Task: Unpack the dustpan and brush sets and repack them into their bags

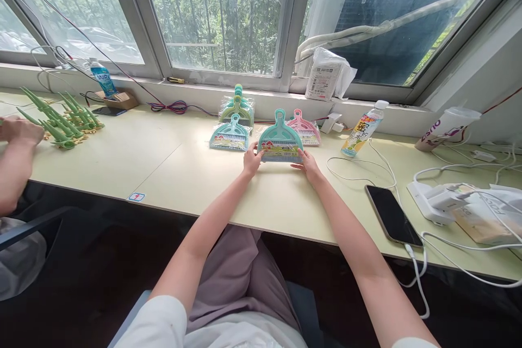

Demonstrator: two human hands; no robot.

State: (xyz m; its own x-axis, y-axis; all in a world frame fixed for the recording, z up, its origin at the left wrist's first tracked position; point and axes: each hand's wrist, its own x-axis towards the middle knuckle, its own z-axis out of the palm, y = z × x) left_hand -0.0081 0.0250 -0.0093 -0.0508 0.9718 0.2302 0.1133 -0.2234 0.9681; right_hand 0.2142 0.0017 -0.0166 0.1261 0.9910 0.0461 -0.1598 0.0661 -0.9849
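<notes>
A green mini dustpan-and-brush set (279,133) with a printed label is held up over the table between my two hands. My left hand (252,161) grips its lower left corner, and my right hand (306,165) grips the lower right corner. Just left of it lies a light blue dustpan set (230,135) in clear wrap. Partly hidden behind it on the right is a pink dustpan set (305,128). Farther back stand several wrapped green and yellow dustpan sets (237,104), bunched together.
Right of me are a drink bottle (362,129), a cup (446,129), a black phone (393,215) on a cable and a power strip (434,201). At far left, another person's hand (20,131) is beside green spiky pieces (61,119). A paper package (324,76) stands on the sill.
</notes>
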